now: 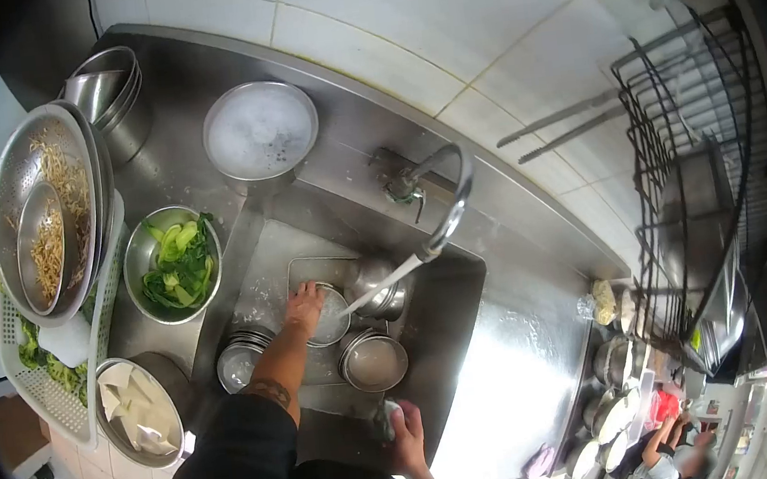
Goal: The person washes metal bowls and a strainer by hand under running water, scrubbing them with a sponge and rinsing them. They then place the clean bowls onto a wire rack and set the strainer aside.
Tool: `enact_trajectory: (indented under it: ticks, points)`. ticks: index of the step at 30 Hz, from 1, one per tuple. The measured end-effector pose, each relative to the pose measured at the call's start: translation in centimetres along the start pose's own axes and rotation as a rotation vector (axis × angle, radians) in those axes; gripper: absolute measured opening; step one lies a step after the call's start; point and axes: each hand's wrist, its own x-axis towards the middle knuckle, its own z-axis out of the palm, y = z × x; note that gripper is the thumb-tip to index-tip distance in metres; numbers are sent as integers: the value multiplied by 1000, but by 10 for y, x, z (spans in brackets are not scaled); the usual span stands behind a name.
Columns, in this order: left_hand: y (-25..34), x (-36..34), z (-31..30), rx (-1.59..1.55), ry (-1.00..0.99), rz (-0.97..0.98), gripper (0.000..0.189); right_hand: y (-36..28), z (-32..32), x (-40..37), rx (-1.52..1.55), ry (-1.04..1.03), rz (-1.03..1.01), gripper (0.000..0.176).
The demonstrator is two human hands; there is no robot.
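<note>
My left hand [305, 308] reaches into the sink and grips the rim of a small metal bowl [330, 320], its fingers partly hidden. Water from the curved faucet [451, 218] runs into that bowl. Near the sink's front edge, my right hand [409, 435] is closed around a grey-green scrubbing sponge [387, 421]. Stacked metal bowls [375, 363] stand just right of the held bowl, and another stack [240, 365] is at the left. More metal bowls [382, 298] lie tilted behind the water stream.
A basin of suds [262, 131] stands behind the sink. At left are a bowl of greens [171, 262], a pot of white slabs [138, 410] and a white basket [63, 395] under colanders [12, 176]. A wire rack [670, 116] hangs at right; another person [673, 461] is beyond.
</note>
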Motion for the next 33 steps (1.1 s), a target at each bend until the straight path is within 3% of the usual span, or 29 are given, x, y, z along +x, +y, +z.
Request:
enact_trajectory:
  ticks: [1, 3, 5, 7, 11, 15, 17, 18, 22, 26, 33]
  points:
    - [-1, 3, 0, -73, 13, -28, 32, -36, 24, -2, -96, -85, -21, 40]
    - [-8, 5, 6, -158, 29, -78, 30, -79, 64, 15, -388, -282, -414, 50]
    - [-16, 10, 13, -212, 61, -58, 27, -129, 115, 35, -613, -415, -661, 59]
    - [-25, 13, 26, -211, 120, -79, 27, -182, 180, 49, -698, -471, -1071, 57]
    - [-36, 15, 53, -183, 296, -87, 25, -253, 295, 86, -869, -342, -1583, 52]
    - [-35, 17, 30, -93, 185, -159, 24, -269, 365, 114, -1027, -393, -1677, 42]
    - [-36, 15, 9, -176, 81, -218, 24, -272, 377, 124, -1219, -387, -1343, 37]
    - [-36, 13, 7, -126, 68, -174, 24, -275, 382, 126, -1260, -332, -1379, 34]
    - [-36, 7, 1, -135, 59, -120, 25, -278, 389, 130, -1367, -293, -1298, 36]
    - [-41, 11, 3, -194, 104, -95, 22, -277, 389, 135, -1346, -294, -1346, 43]
    - [-41, 18, 1, -191, 11, -130, 18, -285, 391, 129, -1428, -318, -1258, 48]
